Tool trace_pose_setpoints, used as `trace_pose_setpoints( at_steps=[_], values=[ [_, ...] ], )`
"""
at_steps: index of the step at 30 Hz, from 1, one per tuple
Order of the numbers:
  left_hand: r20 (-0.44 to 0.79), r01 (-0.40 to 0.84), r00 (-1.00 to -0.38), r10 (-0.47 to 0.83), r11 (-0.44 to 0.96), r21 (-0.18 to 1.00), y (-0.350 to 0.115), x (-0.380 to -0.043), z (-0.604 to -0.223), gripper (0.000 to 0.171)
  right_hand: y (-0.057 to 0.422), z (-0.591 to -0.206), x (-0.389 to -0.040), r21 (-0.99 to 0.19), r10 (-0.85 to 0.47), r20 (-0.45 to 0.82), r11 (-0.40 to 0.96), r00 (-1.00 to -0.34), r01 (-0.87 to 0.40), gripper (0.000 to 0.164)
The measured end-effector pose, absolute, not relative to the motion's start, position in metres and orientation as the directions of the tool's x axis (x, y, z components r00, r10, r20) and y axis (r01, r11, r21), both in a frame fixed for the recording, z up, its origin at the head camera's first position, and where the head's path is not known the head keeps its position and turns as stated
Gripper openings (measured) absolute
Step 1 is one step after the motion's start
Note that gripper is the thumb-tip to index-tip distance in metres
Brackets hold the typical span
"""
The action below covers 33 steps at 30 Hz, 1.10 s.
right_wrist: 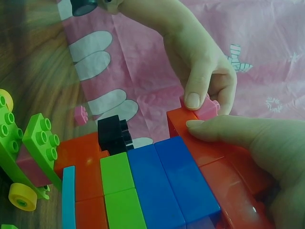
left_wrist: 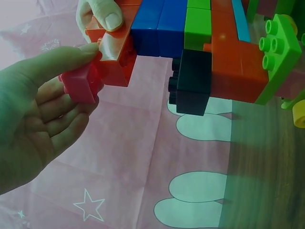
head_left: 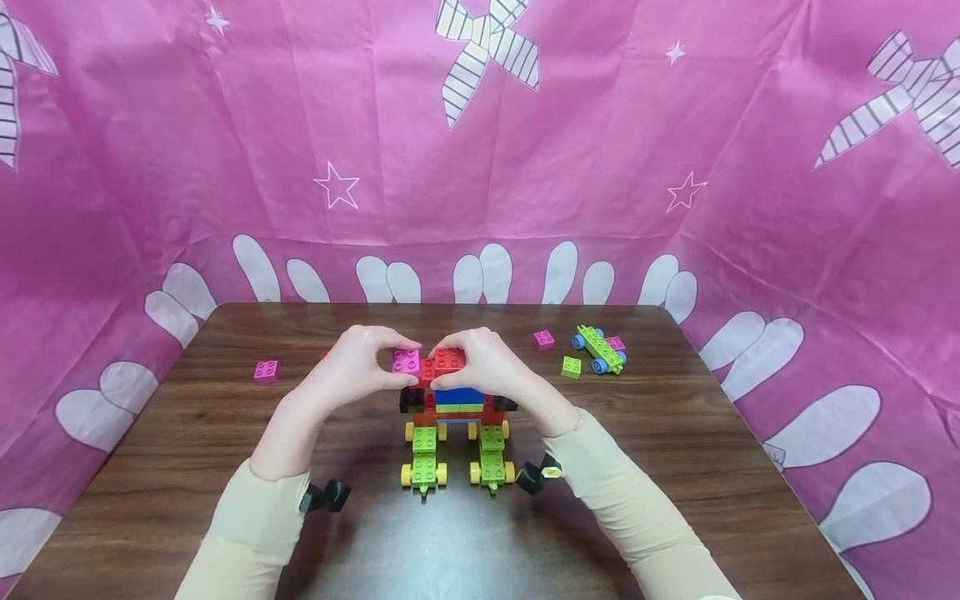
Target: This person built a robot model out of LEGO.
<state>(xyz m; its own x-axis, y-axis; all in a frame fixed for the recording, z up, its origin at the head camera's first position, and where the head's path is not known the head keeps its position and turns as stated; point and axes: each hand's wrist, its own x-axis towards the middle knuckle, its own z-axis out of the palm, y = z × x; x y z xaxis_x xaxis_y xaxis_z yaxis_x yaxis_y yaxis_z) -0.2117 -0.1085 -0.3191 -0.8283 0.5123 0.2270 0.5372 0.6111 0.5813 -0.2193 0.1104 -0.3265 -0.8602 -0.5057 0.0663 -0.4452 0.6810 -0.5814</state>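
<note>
In the head view a built figure of toy building bricks stands mid-table. It has red bricks [head_left: 449, 359] on top, a blue section [head_left: 459, 398] below and green wheeled bases [head_left: 424, 458] at the bottom. My left hand [head_left: 348, 367] pinches a pink brick [head_left: 406, 361] between thumb and fingers, against the left end of the red top. On the other side, my right hand [head_left: 491, 362] grips the red top with thumb and fingers. A black brick [left_wrist: 193, 83] sticks out from the figure's side in the left wrist view. How far the pink brick is seated cannot be told.
Toward the back right lie a green car base [head_left: 600, 350] with blue wheels, a small green brick [head_left: 572, 367] and a pink brick [head_left: 543, 339]. Another pink brick [head_left: 266, 371] lies at the left. Pink printed cloth [head_left: 480, 183] hangs behind the wooden table [head_left: 187, 467].
</note>
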Motion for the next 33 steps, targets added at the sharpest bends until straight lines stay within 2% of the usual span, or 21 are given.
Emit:
trace_pose_setpoints(
  at_steps=[13,26,33],
  values=[
    [0.113,0.494,-0.830,0.546,0.627,0.602,-0.108,-0.217,-0.312,0.042,0.110,-0.325,-0.217,-0.586,-0.507,0.061,0.679,-0.860,-0.441,0.037],
    [0.091,0.514,-0.817,0.569,0.648,0.562,-0.108,-0.218,-0.309,0.043,0.110,-0.326,-0.218,-0.573,-0.500,0.064,0.690,-0.864,-0.442,0.038],
    [0.123,0.529,-0.812,0.571,0.630,0.569,-0.109,-0.218,-0.314,0.042,0.110,-0.326,-0.218,-0.576,-0.501,0.063,0.688,-0.863,-0.441,0.039]
  ],
)
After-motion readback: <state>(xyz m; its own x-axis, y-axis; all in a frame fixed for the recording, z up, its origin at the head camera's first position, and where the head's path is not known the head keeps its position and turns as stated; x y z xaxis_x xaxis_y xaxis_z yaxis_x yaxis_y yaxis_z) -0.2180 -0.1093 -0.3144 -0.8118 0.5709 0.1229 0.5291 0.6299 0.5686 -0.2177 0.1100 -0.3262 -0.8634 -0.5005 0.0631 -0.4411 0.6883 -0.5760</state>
